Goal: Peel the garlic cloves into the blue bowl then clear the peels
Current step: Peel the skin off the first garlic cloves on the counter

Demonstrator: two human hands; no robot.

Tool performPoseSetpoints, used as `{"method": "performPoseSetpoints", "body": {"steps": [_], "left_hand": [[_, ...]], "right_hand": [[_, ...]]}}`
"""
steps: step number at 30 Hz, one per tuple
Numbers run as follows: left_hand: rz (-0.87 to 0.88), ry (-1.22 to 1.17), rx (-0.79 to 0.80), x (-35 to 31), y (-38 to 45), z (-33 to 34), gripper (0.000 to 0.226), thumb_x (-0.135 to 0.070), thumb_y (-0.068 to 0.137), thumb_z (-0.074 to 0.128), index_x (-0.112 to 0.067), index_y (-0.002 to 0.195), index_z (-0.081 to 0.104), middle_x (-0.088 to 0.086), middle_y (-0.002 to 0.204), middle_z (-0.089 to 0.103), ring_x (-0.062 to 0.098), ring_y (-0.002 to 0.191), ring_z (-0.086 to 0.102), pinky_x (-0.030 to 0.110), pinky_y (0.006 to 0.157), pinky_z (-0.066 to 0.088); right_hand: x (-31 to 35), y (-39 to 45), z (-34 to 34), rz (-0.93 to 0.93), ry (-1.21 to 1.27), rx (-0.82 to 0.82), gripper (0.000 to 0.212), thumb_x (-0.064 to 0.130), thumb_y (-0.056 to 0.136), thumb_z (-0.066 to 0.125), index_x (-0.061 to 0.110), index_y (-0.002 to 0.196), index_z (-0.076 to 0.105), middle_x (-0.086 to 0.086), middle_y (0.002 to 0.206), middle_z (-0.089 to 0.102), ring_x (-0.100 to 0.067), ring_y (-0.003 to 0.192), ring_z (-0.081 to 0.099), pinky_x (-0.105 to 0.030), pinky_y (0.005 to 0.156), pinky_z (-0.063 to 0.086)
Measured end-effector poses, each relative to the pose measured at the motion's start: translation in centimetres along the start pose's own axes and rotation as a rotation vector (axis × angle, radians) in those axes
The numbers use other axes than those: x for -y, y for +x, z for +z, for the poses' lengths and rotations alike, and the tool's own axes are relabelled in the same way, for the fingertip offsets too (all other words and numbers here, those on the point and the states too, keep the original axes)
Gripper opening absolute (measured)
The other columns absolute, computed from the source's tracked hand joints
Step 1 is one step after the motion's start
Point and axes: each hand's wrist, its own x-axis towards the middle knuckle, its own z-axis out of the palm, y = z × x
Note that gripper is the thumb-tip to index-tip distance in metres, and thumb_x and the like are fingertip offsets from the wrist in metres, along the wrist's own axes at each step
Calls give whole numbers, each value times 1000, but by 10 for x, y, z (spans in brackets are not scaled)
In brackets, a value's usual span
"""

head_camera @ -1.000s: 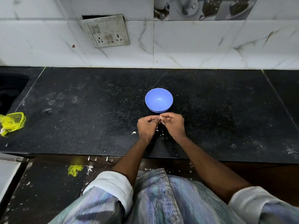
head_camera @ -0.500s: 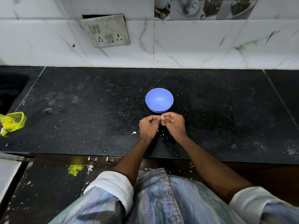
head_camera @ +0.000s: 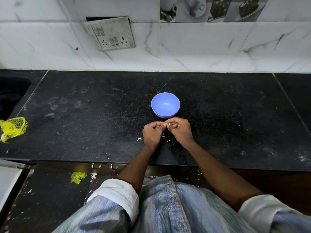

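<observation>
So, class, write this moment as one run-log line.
step: peeling | hands: left hand and right hand pinch garlic clove | blue bowl: no cloves visible | peels: on counter

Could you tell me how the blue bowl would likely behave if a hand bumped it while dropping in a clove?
The blue bowl looks like thin plastic and appears empty, so it is probably light and would slide on the smooth black counter. Its base seems narrower than its rim, so a knock at the rim might tip it. It is unlikely to break.
</observation>
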Motion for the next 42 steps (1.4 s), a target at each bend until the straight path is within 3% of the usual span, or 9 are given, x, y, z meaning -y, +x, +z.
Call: {"method": "performPoseSetpoints", "body": {"steps": [7,12,18,22,25,31,36,39,42], "left_hand": [[-65,-119,29,1,-3,-2,7,-5,94,74,-7,96,81,11,87,80,19,79,73,42,82,61],[68,39,23,3,-5,-8,9,-10,90,81,-15,98,82,-2,87,81,20,82,78,38,81,64],[249,222,28,-3,-5,-14,15,-3,86,82,-14,95,85,-7,88,80,5,82,75,23,77,61],[48,163,6,-7,-4,-8,11,-5,85,83,-14,90,85,-5,79,80,6,73,75,26,74,62],[-73,73,-25,-9,-3,-5,9,-5,84,84,-13,89,85,0,77,80,13,72,76,36,78,65],[347,325,-36,-12,-3,-11,22,3,81,82,-18,88,85,-11,85,78,2,80,72,20,75,57],[571,639,16,-2,2,-14,22,0,84,78,-19,95,83,-9,93,76,10,83,69,26,73,55],[411,581,11,-6,1,-11,17,-7,86,79,-23,91,84,-12,84,76,4,76,69,22,69,54],[1,179,14,-17,2,-4,13,-4,86,81,-16,88,85,-1,75,78,5,66,69,21,65,56]], "right_hand": [[-1,-3,0,63,75,73,5,4,93,72,7,94,76,-7,78,75,-12,66,69,-28,65,57],[1,-8,-3,38,-9,129,4,-1,92,67,-1,90,70,-5,71,69,-10,61,63,-30,64,54],[0,-4,-3,11,-140,167,12,10,91,72,10,80,68,0,68,70,-11,61,63,-33,66,55],[-2,-5,-4,-177,-382,110,25,-1,88,66,19,75,58,7,70,60,-7,64,53,-30,57,43],[0,-2,-4,-171,-421,111,25,0,87,68,20,74,58,8,70,60,-7,65,54,-31,58,44],[16,4,-14,342,158,314,18,-9,87,58,4,84,70,-10,71,67,-16,63,60,-26,60,50],[16,4,-18,426,209,368,18,-7,92,54,2,85,68,-11,70,64,-16,61,57,-25,58,47],[7,5,-13,143,-92,236,18,1,86,63,15,75,66,-5,69,67,-12,63,58,-30,62,48],[1,3,-10,-180,-327,118,24,-2,86,66,19,74,60,8,70,61,-10,65,55,-29,60,44]]}}
